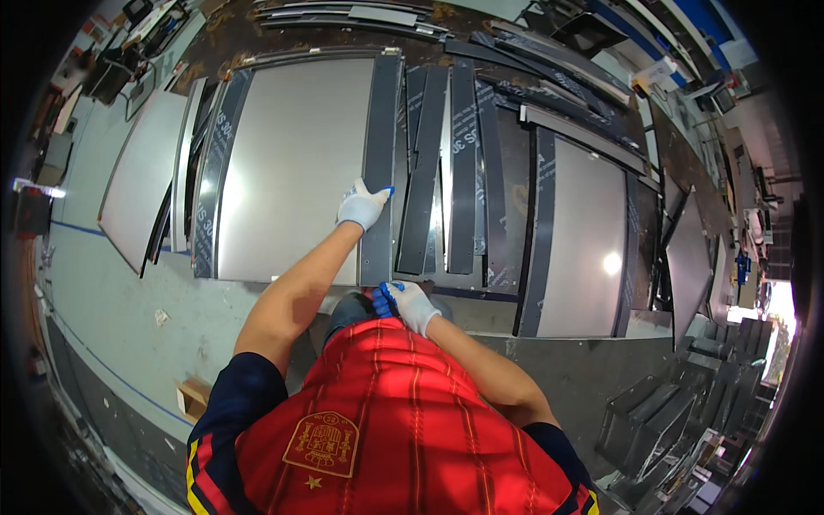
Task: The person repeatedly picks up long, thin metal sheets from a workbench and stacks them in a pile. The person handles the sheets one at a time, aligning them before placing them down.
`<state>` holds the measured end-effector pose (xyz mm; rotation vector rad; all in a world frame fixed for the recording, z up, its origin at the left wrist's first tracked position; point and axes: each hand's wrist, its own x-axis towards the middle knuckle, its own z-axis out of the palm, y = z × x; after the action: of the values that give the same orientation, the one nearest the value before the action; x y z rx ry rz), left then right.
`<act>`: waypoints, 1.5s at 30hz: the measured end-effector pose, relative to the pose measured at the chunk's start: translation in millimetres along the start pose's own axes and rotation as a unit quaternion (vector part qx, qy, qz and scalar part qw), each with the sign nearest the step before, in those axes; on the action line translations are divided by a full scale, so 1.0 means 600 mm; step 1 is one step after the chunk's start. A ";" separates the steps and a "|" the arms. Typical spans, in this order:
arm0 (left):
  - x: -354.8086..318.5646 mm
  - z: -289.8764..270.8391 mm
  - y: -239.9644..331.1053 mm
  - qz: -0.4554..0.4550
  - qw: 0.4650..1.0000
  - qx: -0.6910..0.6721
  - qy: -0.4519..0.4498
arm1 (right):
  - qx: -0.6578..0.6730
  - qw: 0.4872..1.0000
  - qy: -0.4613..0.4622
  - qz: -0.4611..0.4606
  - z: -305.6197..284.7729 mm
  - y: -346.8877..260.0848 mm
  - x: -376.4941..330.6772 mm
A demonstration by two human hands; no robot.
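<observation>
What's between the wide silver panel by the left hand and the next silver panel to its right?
The head view shows several long dark strips between the wide silver panel and the next silver panel, with dark surface beside them.

Red shirt (412, 412), gold crest (322, 444), star (313, 483), yellow-striped navy sleeves (242, 390), blue-tipped white gloves (362, 209)

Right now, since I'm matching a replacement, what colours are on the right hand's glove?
Right glove: white back, blue fingers; best seen in the head view.
</observation>
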<state>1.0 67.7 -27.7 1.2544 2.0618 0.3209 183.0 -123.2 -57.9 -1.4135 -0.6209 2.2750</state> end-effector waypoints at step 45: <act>0.073 -0.037 0.018 0.772 0.438 0.297 -0.353 | 0.200 0.931 0.295 -0.087 0.227 0.065 0.077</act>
<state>-19.3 113.8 -24.4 2.7254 -0.3103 -0.2385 36.9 -152.4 -59.7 -1.6317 -0.0760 1.5910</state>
